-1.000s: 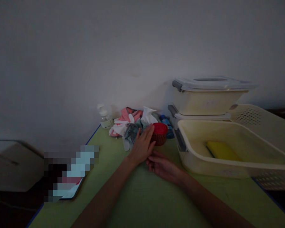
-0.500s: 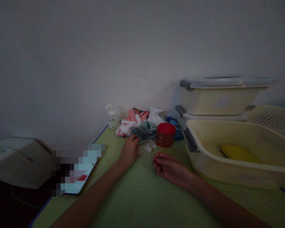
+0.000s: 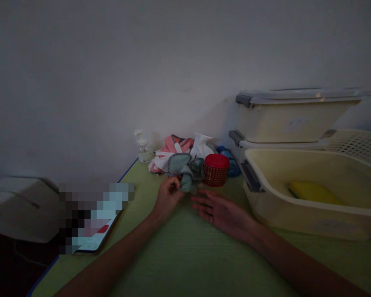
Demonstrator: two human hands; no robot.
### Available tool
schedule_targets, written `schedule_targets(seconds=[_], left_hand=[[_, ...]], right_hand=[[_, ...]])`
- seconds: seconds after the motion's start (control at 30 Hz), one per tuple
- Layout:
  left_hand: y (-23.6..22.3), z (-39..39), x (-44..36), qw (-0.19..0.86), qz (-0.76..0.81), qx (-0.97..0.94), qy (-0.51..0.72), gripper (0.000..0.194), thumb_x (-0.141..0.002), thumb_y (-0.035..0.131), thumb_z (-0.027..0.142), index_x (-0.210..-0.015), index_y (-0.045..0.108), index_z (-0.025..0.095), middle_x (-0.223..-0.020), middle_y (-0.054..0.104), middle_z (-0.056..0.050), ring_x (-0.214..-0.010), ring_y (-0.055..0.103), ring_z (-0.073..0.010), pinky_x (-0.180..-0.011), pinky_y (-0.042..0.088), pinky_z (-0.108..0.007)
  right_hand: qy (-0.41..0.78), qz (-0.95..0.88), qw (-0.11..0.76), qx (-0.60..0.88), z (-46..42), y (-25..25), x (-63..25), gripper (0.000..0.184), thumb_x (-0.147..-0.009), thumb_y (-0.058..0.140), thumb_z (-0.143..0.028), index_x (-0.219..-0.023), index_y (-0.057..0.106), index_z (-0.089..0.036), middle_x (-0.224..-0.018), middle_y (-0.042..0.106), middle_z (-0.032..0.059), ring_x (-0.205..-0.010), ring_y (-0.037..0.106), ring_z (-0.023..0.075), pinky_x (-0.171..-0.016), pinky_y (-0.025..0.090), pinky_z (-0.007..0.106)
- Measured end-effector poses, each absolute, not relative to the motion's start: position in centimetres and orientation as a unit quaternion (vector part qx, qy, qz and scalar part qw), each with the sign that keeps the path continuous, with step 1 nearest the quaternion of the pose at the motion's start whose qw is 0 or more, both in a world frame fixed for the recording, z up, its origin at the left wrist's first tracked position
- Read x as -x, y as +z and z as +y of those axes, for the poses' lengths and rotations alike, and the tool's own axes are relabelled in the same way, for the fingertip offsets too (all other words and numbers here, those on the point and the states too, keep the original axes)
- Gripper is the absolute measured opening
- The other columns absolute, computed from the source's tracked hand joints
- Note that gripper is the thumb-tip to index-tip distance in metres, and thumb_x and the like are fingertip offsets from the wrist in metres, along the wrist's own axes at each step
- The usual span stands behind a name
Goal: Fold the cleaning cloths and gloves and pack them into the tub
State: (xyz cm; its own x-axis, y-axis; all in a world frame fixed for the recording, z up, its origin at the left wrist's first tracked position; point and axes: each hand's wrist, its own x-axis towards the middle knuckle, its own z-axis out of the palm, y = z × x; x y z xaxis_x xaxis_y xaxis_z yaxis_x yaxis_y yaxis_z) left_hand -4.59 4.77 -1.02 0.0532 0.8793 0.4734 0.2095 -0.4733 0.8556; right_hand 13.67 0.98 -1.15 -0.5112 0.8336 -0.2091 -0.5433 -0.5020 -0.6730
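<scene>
My left hand [image 3: 167, 196] pinches a corner of a grey-green cloth [image 3: 186, 181] and draws it up from the pile. To its right, my right hand [image 3: 218, 211] is held with fingers stretched apart and nothing in them, close to the cloth. Behind the cloth lie a pink cloth [image 3: 170, 144] and white gloves [image 3: 163, 160], with a white crumpled piece [image 3: 201, 144] next to them. A red-lidded woven container [image 3: 216, 170] stands just right of the cloth. The pale glove fingers on the table are mostly hidden between my hands.
A cream basin [image 3: 297, 218] with a yellow item [image 3: 315, 194] inside stands at right. Behind it are a lidded bin [image 3: 284, 121] and a perforated basket [image 3: 355, 150]. A pump bottle [image 3: 144, 150], a blue bottle [image 3: 230, 163] and a phone [image 3: 91, 243] are on the table [image 3: 185, 255].
My left hand has taken hold of the grey-green cloth and pulled a corner up toward me. My right hand's fingers have spread from a loose curl. The view has shifted slightly.
</scene>
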Motion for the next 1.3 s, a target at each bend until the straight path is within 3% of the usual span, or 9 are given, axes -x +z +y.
schedule_targets(seconds=[0.17,0.37,0.43,0.53,0.7,0.83,0.97,1.07,1.3], left_hand=[[-0.6,3.6,3.7,0.440,0.337,-0.676,0.486,0.019,-0.054,0.061,0.027,-0.053,0.045,0.017,-0.070,0.051,-0.001,-0.069,0.048,-0.0157,-0.062,0.038,-0.025],[-1.1,4.3,4.0,0.507,0.358,-0.620,0.480,0.023,-0.075,0.052,0.039,-0.072,0.042,0.019,-0.058,0.046,0.005,-0.050,0.045,-0.0091,-0.049,0.035,-0.020],[-1.3,4.6,4.0,0.520,0.369,-0.600,0.483,0.029,-0.072,0.059,0.037,-0.086,0.038,0.022,-0.059,0.047,0.009,-0.041,0.041,-0.0063,-0.042,0.031,-0.017],[-1.5,4.7,4.0,0.561,0.364,-0.592,0.450,0.056,-0.061,0.072,0.030,-0.103,0.036,0.022,-0.059,0.048,0.012,-0.038,0.041,-0.0048,-0.040,0.032,-0.016],[-1.1,4.5,4.1,0.625,0.354,-0.591,0.367,0.046,-0.045,0.083,0.027,-0.078,0.055,0.013,-0.058,0.059,0.002,-0.049,0.054,-0.0097,-0.046,0.040,-0.019],[-0.9,5.6,5.3,0.578,0.416,-0.507,0.486,0.044,-0.050,0.080,0.039,-0.079,0.060,0.012,-0.068,0.066,-0.003,-0.056,0.060,-0.0149,-0.052,0.047,-0.025],[-1.4,7.6,6.9,0.503,0.434,-0.465,0.585,0.045,-0.065,0.065,0.049,-0.095,0.058,0.015,-0.090,0.068,-0.007,-0.085,0.064,-0.0209,-0.074,0.051,-0.033],[-2.0,8.6,7.3,0.458,0.428,-0.478,0.615,0.044,-0.068,0.060,0.044,-0.102,0.055,0.017,-0.107,0.063,-0.009,-0.106,0.057,-0.0220,-0.090,0.045,-0.034],[-2.6,8.2,6.6,0.343,0.440,-0.600,0.574,0.050,-0.060,0.067,0.022,-0.107,0.050,0.016,-0.117,0.054,-0.010,-0.120,0.044,-0.0252,-0.107,0.027,-0.042]], right_hand=[[0.828,-0.258,0.423,0.263,1.1,-1.3,-13.6,0.029,-0.069,0.072,-0.026,-0.091,0.054,-0.020,-0.088,0.066,0.0021,-0.082,0.063,0.0138,-0.081,0.044,0.028],[0.799,-0.307,0.442,0.270,0.5,-0.9,-13.1,0.041,-0.061,0.077,-0.020,-0.095,0.054,-0.023,-0.085,0.065,-0.0032,-0.077,0.062,0.0120,-0.074,0.046,0.028],[0.786,-0.327,0.449,0.271,0.3,-0.8,-12.9,0.034,-0.061,0.078,-0.025,-0.087,0.055,-0.022,-0.079,0.063,-0.0041,-0.074,0.061,0.0113,-0.071,0.046,0.027],[0.771,-0.339,0.459,0.284,0.1,-0.8,-12.7,0.031,-0.063,0.077,-0.034,-0.080,0.056,-0.020,-0.075,0.062,-0.0030,-0.073,0.060,0.0121,-0.066,0.047,0.027],[0.763,-0.358,0.443,0.306,0.0,-0.8,-12.5,0.031,-0.060,0.077,-0.029,-0.084,0.061,-0.018,-0.074,0.063,-0.0005,-0.068,0.059,0.0125,-0.065,0.046,0.027],[0.768,-0.386,0.421,0.288,-0.1,-0.9,-12.7,0.021,-0.058,0.072,-0.018,-0.076,0.062,-0.016,-0.073,0.064,-0.0004,-0.069,0.058,0.0119,-0.069,0.045,0.027],[0.765,-0.398,0.418,0.286,0.0,-1.1,-12.9,0.016,-0.056,0.069,-0.012,-0.068,0.059,-0.017,-0.067,0.059,-0.0035,-0.064,0.056,0.0092,-0.062,0.043,0.022],[0.760,-0.399,0.425,0.286,0.1,-1.2,-12.9,0.018,-0.056,0.070,-0.012,-0.064,0.055,-0.018,-0.066,0.057,-0.0046,-0.063,0.056,0.0089,-0.058,0.041,0.021],[0.743,-0.425,0.430,0.289,-0.2,-1.1,-12.8,0.020,-0.061,0.070,-0.016,-0.074,0.056,-0.019,-0.072,0.059,-0.0042,-0.067,0.057,0.0088,-0.065,0.044,0.023]])
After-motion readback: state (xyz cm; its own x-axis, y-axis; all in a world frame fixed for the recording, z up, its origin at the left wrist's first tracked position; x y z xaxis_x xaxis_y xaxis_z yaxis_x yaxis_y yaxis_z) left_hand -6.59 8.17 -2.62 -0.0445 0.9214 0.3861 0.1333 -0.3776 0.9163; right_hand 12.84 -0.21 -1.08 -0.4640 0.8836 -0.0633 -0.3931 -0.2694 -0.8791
